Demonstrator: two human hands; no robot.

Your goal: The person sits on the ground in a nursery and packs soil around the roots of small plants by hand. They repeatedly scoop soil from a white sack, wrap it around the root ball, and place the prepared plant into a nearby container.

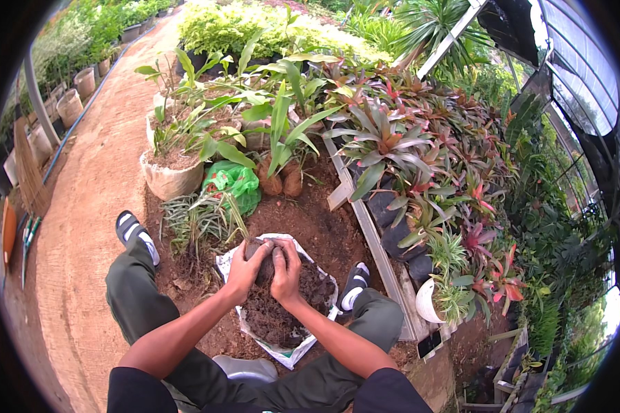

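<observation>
Both my hands meet over an open white sack (pixel 249 330) filled with dark, fibrous potting soil (pixel 284 317). My left hand (pixel 246 268) and my right hand (pixel 286 268) cup a dark, rounded root ball (pixel 263 266) between them, thumbs close together on top. A narrow-leaved plant (pixel 236 217) rises from beside the left fingertips; whether its stem joins the root ball is hard to tell. More variegated grassy plants (pixel 191 222) with bare roots lie on the ground left of the sack. Behind them sits a green plastic mesh bag (pixel 233 187) with something red inside.
Potted plants in a pale fabric bag (pixel 173 175) and coconut husks (pixel 281 180) stand ahead. A metal rail (pixel 374 232) borders the bromeliads (pixel 387 139) at right, beside a white pot (pixel 430 302) and a phone (pixel 429 344). Garden shears (pixel 29 237) and a broom (pixel 28 170) are far left.
</observation>
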